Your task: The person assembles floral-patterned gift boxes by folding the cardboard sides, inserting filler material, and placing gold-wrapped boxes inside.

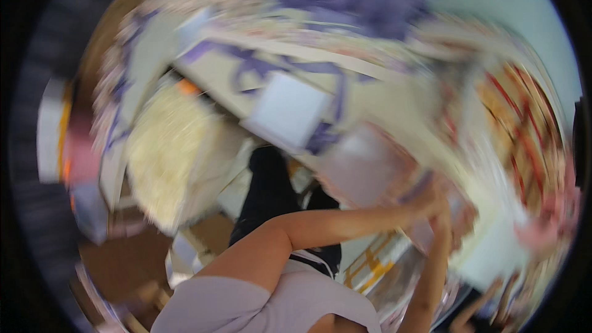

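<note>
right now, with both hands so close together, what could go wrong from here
The white box sits by the near edge of the table, so a bump might knock it off. Loose purple ribbon lies beside it and could catch if the box gets dragged. The left hand and right hand are close together near the pale pink box, so they may get in each other's way; blur hides their grip.
</note>
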Motion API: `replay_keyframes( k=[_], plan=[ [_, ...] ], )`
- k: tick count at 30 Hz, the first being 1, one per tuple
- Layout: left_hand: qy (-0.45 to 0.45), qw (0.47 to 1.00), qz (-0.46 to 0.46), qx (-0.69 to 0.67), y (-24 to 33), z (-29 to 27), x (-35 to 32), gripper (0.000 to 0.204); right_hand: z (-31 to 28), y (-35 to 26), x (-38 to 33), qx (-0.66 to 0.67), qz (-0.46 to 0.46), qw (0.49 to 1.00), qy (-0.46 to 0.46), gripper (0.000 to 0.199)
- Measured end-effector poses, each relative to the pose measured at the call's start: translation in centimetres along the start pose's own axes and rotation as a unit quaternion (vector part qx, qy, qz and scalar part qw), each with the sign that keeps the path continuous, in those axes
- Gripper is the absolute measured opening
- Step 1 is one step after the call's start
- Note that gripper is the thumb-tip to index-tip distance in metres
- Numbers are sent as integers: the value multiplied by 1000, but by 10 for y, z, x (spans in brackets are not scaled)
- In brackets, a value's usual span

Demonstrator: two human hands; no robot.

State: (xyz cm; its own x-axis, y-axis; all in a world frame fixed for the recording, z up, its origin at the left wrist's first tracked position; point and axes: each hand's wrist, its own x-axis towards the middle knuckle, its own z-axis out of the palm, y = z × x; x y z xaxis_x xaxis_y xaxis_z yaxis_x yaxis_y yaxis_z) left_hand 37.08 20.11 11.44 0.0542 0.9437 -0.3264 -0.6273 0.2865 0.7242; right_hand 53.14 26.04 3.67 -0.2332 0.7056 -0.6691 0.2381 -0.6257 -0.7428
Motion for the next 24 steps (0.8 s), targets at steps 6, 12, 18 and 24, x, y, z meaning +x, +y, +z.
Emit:
replay_keyframes(
  k=[6,12,18,24],
  plan=[
    [475,787,235,317,171,-217,-241,24,36,-80,-108,-64,-534,782,314,18],
    [602,470,-361,535,91,-495,-459,116,204,-68,-150,-370,-442,779,244,46],
    [499,599,-332,531,-21,-616,-478,59,330,25,-97,-258,-380,880,-121,20],
    [614,397,-180,658,92,-543,-626,19,484,3,-152,-268,-307,842,-354,22]
  ],
)
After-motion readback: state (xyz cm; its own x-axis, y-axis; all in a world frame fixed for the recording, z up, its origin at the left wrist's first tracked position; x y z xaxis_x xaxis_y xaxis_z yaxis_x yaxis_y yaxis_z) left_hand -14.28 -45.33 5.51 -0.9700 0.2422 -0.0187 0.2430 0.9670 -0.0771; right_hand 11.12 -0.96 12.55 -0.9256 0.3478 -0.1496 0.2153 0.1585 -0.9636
